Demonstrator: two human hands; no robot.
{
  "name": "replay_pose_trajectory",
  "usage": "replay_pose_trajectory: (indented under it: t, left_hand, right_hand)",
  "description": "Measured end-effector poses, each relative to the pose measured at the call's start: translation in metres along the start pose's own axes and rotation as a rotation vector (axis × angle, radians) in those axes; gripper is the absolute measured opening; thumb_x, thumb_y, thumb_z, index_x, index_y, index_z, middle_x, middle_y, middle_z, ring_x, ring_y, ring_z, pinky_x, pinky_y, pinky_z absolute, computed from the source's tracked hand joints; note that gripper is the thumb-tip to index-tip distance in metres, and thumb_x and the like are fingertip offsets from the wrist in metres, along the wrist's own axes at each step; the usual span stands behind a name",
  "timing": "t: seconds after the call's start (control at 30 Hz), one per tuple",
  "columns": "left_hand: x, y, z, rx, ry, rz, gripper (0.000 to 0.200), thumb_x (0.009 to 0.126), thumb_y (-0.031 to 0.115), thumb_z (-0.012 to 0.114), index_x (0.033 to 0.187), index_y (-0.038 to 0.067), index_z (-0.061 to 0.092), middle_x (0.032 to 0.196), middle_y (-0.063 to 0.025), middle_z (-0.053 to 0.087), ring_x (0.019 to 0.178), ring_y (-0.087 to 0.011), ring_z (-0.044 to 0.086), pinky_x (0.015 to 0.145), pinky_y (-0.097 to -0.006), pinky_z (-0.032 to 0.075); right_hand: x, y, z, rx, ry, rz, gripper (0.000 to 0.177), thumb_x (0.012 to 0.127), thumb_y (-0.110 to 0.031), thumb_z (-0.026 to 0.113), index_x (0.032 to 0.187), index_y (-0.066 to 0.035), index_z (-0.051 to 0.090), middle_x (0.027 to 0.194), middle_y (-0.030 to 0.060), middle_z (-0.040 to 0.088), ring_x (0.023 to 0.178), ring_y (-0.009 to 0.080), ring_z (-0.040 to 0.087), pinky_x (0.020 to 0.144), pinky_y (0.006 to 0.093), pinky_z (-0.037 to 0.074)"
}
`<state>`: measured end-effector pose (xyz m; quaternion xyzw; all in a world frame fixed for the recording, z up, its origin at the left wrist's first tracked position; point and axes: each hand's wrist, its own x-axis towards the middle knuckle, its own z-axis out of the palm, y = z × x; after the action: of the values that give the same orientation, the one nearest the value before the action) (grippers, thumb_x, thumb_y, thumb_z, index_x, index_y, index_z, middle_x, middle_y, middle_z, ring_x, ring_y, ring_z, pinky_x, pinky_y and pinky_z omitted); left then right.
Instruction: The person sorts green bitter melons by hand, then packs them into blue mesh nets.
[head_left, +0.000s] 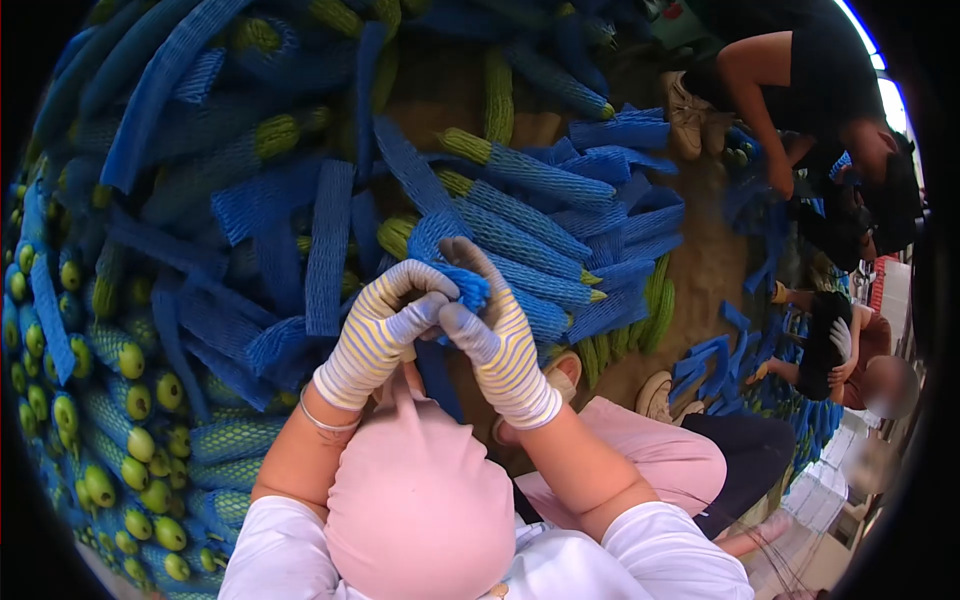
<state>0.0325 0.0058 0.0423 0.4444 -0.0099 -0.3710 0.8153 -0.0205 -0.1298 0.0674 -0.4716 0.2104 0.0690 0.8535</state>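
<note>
Both my hands, in striped knit gloves, meet in front of me over a blue foam net sleeve. My left hand has its fingers curled in against the bunched end of the sleeve. From the other side, my right hand pinches it with thumb and fingers. Just beyond my hands lie long ridged green gourds in blue net sleeves, with their green ends poking out. A loose flat sleeve rests to the left of my left hand.
Sleeved gourds are stacked in a high pile on the left, ends facing out. Bare green gourds lie right of my hands. A person in dark clothes bends over at upper right; another person sits farther off. Brown floor shows between.
</note>
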Motion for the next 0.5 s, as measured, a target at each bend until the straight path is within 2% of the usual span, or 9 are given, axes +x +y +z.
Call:
replay_pose_trajectory:
  t: [0.03, 0.13, 0.2, 0.27, 0.33, 0.37, 0.43, 0.47, 0.5]
  left_hand:
    - [0.000, -0.003, -0.003, -0.038, 0.022, -0.004, 0.012, 0.092, 0.013, 0.061, 0.100, 0.005, 0.062, 0.083, 0.0010, 0.055, 0.069, -0.0068, 0.045, 0.063, -0.0204, 0.037]
    - [-0.002, -0.001, -0.009, -0.076, 0.028, -0.018, 0.021, 0.090, 0.023, 0.066, 0.099, 0.004, 0.061, 0.086, -0.0018, 0.059, 0.071, -0.0077, 0.051, 0.065, -0.0207, 0.043]
    - [-0.002, -0.003, -0.012, -0.093, 0.048, -0.008, 0.022, 0.090, 0.022, 0.065, 0.102, 0.004, 0.061, 0.089, -0.0022, 0.060, 0.072, -0.0079, 0.052, 0.066, -0.0208, 0.044]
    - [-0.005, 0.000, -0.011, -0.015, 0.096, 0.081, 0.021, 0.091, 0.020, 0.064, 0.105, 0.004, 0.061, 0.090, -0.0018, 0.059, 0.072, -0.0075, 0.052, 0.066, -0.0208, 0.045]
    - [-0.006, 0.003, -0.015, -0.002, 0.112, 0.088, 0.021, 0.091, 0.017, 0.063, 0.106, 0.003, 0.061, 0.093, -0.0015, 0.059, 0.073, -0.0075, 0.053, 0.066, -0.0213, 0.046]
    - [-0.006, 0.005, -0.018, -0.020, 0.145, 0.096, 0.021, 0.091, 0.016, 0.062, 0.106, 0.003, 0.061, 0.094, -0.0015, 0.059, 0.073, -0.0073, 0.053, 0.066, -0.0214, 0.046]
    - [-0.004, 0.013, -0.019, -0.039, 0.191, 0.105, 0.024, 0.090, 0.019, 0.063, 0.108, 0.003, 0.061, 0.097, -0.0031, 0.061, 0.080, -0.0118, 0.058, 0.070, -0.0222, 0.047]
    - [-0.006, 0.019, -0.015, -0.040, 0.195, 0.107, 0.024, 0.090, 0.019, 0.063, 0.108, 0.003, 0.061, 0.097, -0.0031, 0.061, 0.080, -0.0118, 0.058, 0.070, -0.0222, 0.047]
    - [-0.009, 0.028, -0.008, -0.099, -0.038, 0.149, 0.027, 0.085, 0.014, 0.066, 0.109, 0.003, 0.063, 0.099, -0.0052, 0.063, 0.088, -0.0144, 0.060, 0.079, -0.0275, 0.048]
  right_hand:
    - [0.003, -0.003, -0.004, 0.032, 0.004, 0.014, 0.069, 0.087, -0.016, 0.069, 0.143, 0.001, 0.031, 0.112, 0.0079, 0.058, 0.097, 0.0114, 0.057, 0.087, 0.0239, 0.047]
    - [0.010, -0.008, -0.023, -0.150, -0.001, 0.093, 0.051, 0.091, -0.015, 0.060, 0.136, 0.002, 0.046, 0.116, 0.0075, 0.059, 0.100, 0.0112, 0.057, 0.092, 0.0244, 0.045]
    - [0.010, -0.011, -0.035, -0.203, -0.034, 0.109, 0.045, 0.092, -0.018, 0.055, 0.133, 0.002, 0.050, 0.118, 0.0085, 0.060, 0.104, 0.0125, 0.057, 0.094, 0.0248, 0.044]
    - [0.010, -0.013, -0.034, -0.139, -0.005, 0.137, 0.047, 0.087, -0.014, 0.053, 0.131, 0.003, 0.051, 0.116, 0.0102, 0.062, 0.101, 0.0139, 0.059, 0.091, 0.0256, 0.045]
    - [0.008, -0.011, -0.036, -0.481, 0.047, 0.034, 0.040, 0.083, -0.006, 0.052, 0.122, 0.004, 0.057, 0.109, 0.0107, 0.064, 0.097, 0.0145, 0.060, 0.089, 0.0265, 0.047]
    - [0.009, -0.008, -0.036, -0.483, 0.045, 0.032, 0.040, 0.083, -0.006, 0.052, 0.122, 0.004, 0.057, 0.109, 0.0107, 0.064, 0.097, 0.0145, 0.060, 0.089, 0.0265, 0.047]
    - [0.011, -0.002, -0.033, -0.590, 0.210, -0.252, 0.029, 0.081, -0.001, 0.056, 0.109, 0.002, 0.061, 0.101, 0.0115, 0.066, 0.092, 0.0184, 0.063, 0.086, 0.0286, 0.049]
    - [0.012, -0.001, -0.026, -0.591, 0.205, -0.251, 0.029, 0.081, -0.001, 0.056, 0.109, 0.002, 0.061, 0.101, 0.0115, 0.066, 0.092, 0.0184, 0.063, 0.086, 0.0286, 0.049]
    - [0.014, -0.001, -0.014, -0.821, 0.176, -0.352, 0.026, 0.079, 0.000, 0.059, 0.106, 0.000, 0.062, 0.097, 0.0123, 0.066, 0.089, 0.0211, 0.063, 0.084, 0.0298, 0.049]
